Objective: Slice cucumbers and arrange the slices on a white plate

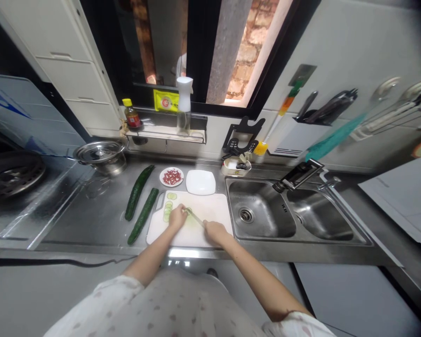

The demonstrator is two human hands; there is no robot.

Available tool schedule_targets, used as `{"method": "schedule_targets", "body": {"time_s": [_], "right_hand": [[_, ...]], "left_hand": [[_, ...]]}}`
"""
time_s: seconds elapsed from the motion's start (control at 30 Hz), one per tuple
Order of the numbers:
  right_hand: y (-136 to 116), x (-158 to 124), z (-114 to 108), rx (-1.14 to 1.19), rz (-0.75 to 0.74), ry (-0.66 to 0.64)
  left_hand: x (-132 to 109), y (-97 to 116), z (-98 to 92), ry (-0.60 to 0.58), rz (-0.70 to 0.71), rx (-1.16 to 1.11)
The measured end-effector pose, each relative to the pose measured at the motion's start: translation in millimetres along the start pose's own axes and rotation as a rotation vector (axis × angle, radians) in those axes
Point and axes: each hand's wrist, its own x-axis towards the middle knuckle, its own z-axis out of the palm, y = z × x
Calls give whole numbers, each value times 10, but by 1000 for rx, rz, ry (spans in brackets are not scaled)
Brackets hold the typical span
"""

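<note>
A knife (195, 217) gripped in right hand (214, 230), left hand (177, 217) clamping cucumber (188, 211); print on yellow packet (165, 100) unreadable.

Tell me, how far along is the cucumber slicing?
Done: a few round slices lie on the white cutting board. In hand: the right hand grips a knife, its blade meeting the left hand, which covers the piece being cut. Left: two whole cucumbers lie uncut on the counter beside the board, so most of it seems yet to do.
</note>
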Motion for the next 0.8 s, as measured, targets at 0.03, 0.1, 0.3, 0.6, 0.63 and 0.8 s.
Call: {"method": "schedule_targets", "body": {"time_s": [0.03,0.1,0.3,0.6,0.63,0.8], "right_hand": [[-2,5,-6,-7,-1,0],[-11,9,-24,-20,0,-6],[-30,-11,-42,-6,12,-7],[13,-98,66,0,29,-2],[24,-116,88,-1,27,9],[79,-215,184,15,36,28]], "left_hand": [[0,-1,1,1,4,1],[-2,0,-1,7,8,2],[-20,26,-23,-7,-11,-6],[-20,28,-17,-7,-2,3],[-21,23,-11,-5,3,7],[-33,8,10,17,35,32]]}}
